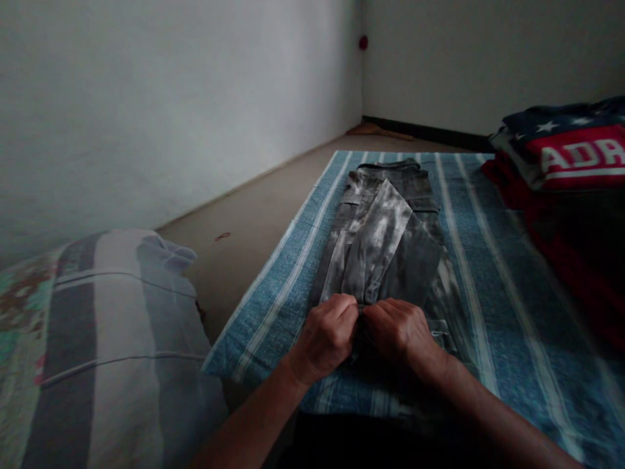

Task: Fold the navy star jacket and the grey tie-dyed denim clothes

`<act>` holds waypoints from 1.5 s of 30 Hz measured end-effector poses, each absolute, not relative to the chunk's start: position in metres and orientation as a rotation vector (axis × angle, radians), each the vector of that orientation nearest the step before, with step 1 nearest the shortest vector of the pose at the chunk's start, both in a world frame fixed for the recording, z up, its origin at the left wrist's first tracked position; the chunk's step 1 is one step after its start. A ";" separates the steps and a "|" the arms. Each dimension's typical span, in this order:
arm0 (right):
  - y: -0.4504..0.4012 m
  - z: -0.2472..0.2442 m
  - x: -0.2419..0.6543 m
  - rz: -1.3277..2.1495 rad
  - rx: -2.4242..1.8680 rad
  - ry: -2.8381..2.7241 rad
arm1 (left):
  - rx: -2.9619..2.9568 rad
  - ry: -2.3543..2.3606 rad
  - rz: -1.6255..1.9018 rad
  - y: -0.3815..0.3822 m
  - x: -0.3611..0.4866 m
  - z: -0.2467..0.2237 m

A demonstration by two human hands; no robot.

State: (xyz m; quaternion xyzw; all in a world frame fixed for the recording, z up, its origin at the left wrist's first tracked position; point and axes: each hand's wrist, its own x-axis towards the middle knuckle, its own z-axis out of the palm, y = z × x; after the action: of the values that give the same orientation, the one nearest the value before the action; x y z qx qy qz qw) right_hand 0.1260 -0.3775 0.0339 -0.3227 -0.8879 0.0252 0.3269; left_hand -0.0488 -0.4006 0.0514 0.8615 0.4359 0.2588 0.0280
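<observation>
A grey mottled garment (375, 241) with pocket flaps lies folded lengthwise on a blue striped cloth (283, 267). My left hand (331, 331) is closed on the garment's near end, knuckles up. Right beside it, my right hand (396, 327) grips the same end with its fingers curled. The two hands nearly touch at the thumbs. Fabric under and just in front of the hands is dark and hard to make out.
At the right sits a pile of folded clothes (581, 156), red and dark blue with white stars and letters. A striped grey and white bundle (127, 312) tied with cords is at the left. Pale walls (219, 85) meet in a corner behind the cloth.
</observation>
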 end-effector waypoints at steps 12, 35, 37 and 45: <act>-0.376 0.030 0.126 0.044 -0.857 -2.312 | 2.672 1.387 0.798 -0.398 -0.045 0.053; -0.378 0.030 0.125 0.096 -0.902 -2.379 | 2.708 1.414 0.521 -0.394 -0.044 0.062; -0.378 0.030 0.125 0.094 -0.911 -2.386 | 2.689 1.420 0.541 -0.395 -0.043 0.060; -0.373 0.043 0.125 0.256 -1.040 -2.467 | 2.463 1.413 0.699 -0.393 -0.047 0.052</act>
State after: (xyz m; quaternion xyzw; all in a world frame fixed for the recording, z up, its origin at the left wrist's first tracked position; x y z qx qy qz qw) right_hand 0.1249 -0.3729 0.0433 -0.3770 -0.8939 0.0928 0.2240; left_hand -0.0470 -0.3926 0.0521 0.8373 0.4804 0.2375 0.1084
